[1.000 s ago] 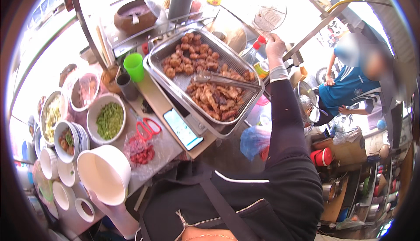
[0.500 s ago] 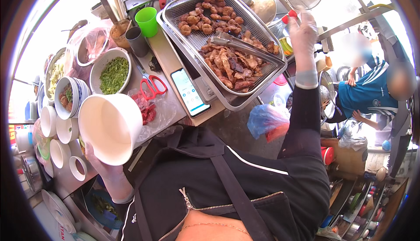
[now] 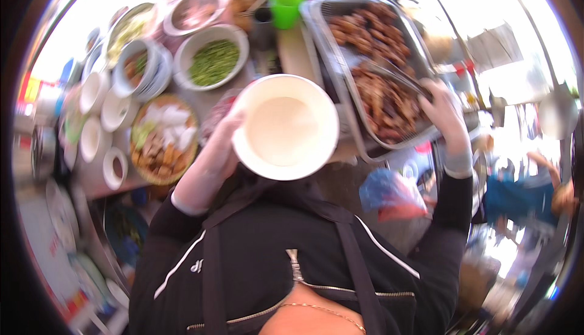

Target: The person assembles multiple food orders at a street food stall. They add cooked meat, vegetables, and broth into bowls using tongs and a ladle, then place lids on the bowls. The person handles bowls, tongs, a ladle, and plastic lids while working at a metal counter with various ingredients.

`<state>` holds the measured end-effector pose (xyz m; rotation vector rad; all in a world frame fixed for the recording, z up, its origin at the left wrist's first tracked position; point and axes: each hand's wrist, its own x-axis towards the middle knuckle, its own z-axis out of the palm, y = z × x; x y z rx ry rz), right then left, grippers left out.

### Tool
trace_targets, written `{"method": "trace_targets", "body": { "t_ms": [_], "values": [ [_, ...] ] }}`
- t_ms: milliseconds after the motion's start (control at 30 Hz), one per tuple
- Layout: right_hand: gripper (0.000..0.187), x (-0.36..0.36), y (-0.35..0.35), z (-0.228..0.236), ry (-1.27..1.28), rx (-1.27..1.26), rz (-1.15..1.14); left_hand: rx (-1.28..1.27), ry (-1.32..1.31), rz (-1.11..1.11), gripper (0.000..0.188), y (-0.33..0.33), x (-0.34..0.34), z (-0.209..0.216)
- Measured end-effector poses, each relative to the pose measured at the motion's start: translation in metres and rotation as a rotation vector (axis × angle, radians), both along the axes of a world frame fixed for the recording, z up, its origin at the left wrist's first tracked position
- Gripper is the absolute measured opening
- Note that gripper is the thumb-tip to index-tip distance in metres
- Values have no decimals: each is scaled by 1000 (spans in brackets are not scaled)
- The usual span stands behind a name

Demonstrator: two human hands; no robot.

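Left hand (image 3: 220, 147), thinly gloved: fingers closed around the side of one large bowl (image 3: 286, 131), white, round, deep, thick-rimmed, plain pale interior turned to view, located before the torso. Right hand (image 3: 447, 111), likewise gloved: fingers touching the near end of metal tongs (image 3: 398, 78); blur, closure cannot be told. Tongs: lying aslant over browned meat (image 3: 380, 101) in a metal tray (image 3: 349, 56). Beyond: green cup (image 3: 287, 7), near tray; chopped greens (image 3: 214, 63), in a white bowl, left.

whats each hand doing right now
left hand: closed on the white bowl
right hand: at the end of the metal tongs, too blurred to tell whether closed
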<state>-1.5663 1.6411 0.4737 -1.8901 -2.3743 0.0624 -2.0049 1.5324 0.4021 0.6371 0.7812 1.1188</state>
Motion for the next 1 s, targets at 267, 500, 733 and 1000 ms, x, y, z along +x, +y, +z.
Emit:
{"method": "trace_targets", "body": {
  "t_ms": [267,500,733,1000],
  "values": [
    [22,-143,3,81,289,54,300,52,-36,287,67,-49,-87,15],
    [14,-389,72,75,500,-22,887,96,67,906,67,-107,-200,26],
    [22,-654,209,-27,234,-250,817,81,96,1060,66,-114,-287,24],
    [28,-755,273,-133,-265,-137,815,14,32,1013,68,-115,-345,5]
  ]
}}
